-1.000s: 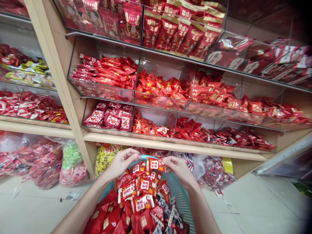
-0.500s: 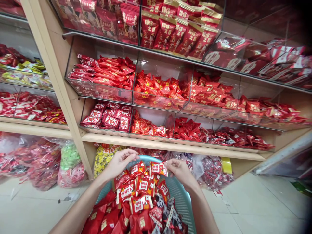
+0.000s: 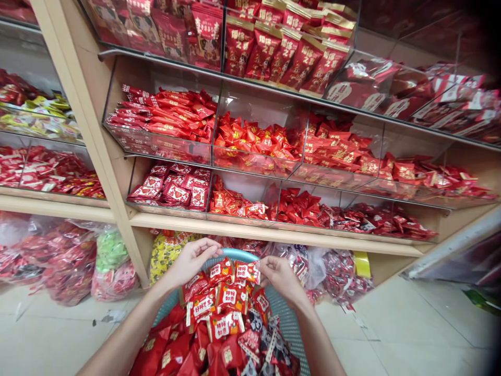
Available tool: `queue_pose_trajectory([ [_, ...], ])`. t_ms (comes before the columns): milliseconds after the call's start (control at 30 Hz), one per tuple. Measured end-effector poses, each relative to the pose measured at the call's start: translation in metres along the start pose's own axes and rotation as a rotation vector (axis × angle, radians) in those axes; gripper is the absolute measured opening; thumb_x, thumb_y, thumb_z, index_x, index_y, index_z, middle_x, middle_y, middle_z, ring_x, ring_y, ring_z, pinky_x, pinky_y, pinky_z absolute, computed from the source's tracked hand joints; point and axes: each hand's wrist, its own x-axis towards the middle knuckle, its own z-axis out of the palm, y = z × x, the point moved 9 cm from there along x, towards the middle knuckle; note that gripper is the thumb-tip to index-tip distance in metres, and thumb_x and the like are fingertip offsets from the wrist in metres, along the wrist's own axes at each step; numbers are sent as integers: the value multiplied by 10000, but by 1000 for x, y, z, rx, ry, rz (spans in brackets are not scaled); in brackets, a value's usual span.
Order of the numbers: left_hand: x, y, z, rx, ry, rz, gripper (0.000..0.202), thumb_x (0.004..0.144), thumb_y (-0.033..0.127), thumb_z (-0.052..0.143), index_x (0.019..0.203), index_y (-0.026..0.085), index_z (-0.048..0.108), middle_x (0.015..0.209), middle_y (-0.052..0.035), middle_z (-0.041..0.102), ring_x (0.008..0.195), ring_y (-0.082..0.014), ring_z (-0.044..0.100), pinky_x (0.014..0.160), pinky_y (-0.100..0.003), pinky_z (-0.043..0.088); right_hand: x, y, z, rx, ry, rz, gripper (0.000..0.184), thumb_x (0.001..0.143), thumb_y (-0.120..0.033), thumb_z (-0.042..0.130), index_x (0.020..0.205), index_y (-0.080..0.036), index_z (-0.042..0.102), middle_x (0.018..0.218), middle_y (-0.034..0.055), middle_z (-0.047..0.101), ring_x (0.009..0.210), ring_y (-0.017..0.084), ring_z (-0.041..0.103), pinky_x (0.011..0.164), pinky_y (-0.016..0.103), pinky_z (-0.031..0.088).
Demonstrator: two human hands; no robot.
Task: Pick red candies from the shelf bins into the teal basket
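Note:
A teal plastic basket (image 3: 287,313) stands in front of me, heaped with wrapped candies. Between the thumb and forefinger of my right hand (image 3: 278,277) is the right end of a red wrapped candy (image 3: 246,272) with a white label, at the far side of the heap. My left hand (image 3: 197,259) hovers over the basket's far left rim, fingers loosely bent and apart, with nothing visible in them. Close to it lies a matching candy (image 3: 221,271). More of this kind sit in rows on the heap, above plain red packets (image 3: 172,355) and black-and-red triangular packets (image 3: 270,339).
Ahead rises a wooden shelf (image 3: 274,237) with clear bins of red-wrapped sweets (image 3: 168,117). Beneath it, plastic bags of sweets (image 3: 70,261) rest on the tiled floor (image 3: 391,329), with a yellow-wrapped bag (image 3: 166,256) just behind the basket's left side.
My right hand has shifted slightly left, bringing the pinched candy closer to the matching one beside it. My left hand has stayed nearly in place.

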Motion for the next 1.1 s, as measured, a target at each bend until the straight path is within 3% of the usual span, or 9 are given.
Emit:
queue_pose_trajectory([
  [167, 0, 0, 0, 9, -1, -3, 292, 809, 404, 552, 920, 141, 609, 884, -67, 681, 875, -189, 634, 833, -306, 478, 1, 11, 3, -101, 49, 56, 310, 663, -492, 623, 600, -207, 516, 424, -19, 554, 395, 187, 572, 374, 262, 395],
  [333, -1, 0, 1, 19, -9, -1, 282, 817, 395, 544, 924, 141, 606, 887, -67, 681, 883, -190, 633, 831, -302, 478, -1, 19, 3, -322, 53, 50, 323, 757, -384, 548, 489, -218, 475, 389, 7, 553, 367, 169, 559, 402, 255, 384],
  [600, -2, 2, 2, 50, -16, 9, 269, 834, 381, 526, 911, 137, 611, 892, -64, 686, 860, -174, 630, 805, -272, 476, -6, 1, -1, -762, 154, 44, 395, 809, -325, 518, 434, -211, 473, 412, 33, 557, 434, 152, 550, 484, 256, 317],
  [733, -1, 0, 1, 39, -12, 5, 274, 832, 382, 528, 921, 135, 605, 892, -64, 684, 858, -171, 626, 797, -266, 473, -13, -14, 1, -980, 174, 46, 285, 817, -311, 534, 558, -195, 558, 484, 34, 579, 496, 151, 561, 494, 239, 286],
  [867, -2, -5, -3, -2, 5, -7, 281, 815, 383, 547, 918, 127, 599, 885, -75, 683, 860, -178, 624, 796, -272, 472, -11, -39, -1, -1072, 194, -32, 310, 856, -365, 487, 624, -187, 589, 611, 64, 631, 582, 164, 583, 520, 237, 297],
  [967, -2, -7, -5, -31, 22, -3, 283, 804, 384, 554, 907, 124, 600, 874, -77, 681, 846, -175, 622, 795, -273, 471, 7, -73, -5, -1105, 232, -180, 249, 879, -349, 459, 753, -194, 608, 705, 60, 655, 671, 178, 601, 564, 240, 315],
  [1100, -2, -6, -5, -4, 17, 6, 274, 814, 380, 542, 894, 126, 605, 861, -72, 677, 850, -176, 620, 794, -274, 466, 52, -117, -2, -1278, 233, -385, 206, 878, -223, 441, 1029, -173, 573, 939, 86, 645, 849, 194, 579, 665, 251, 338],
])
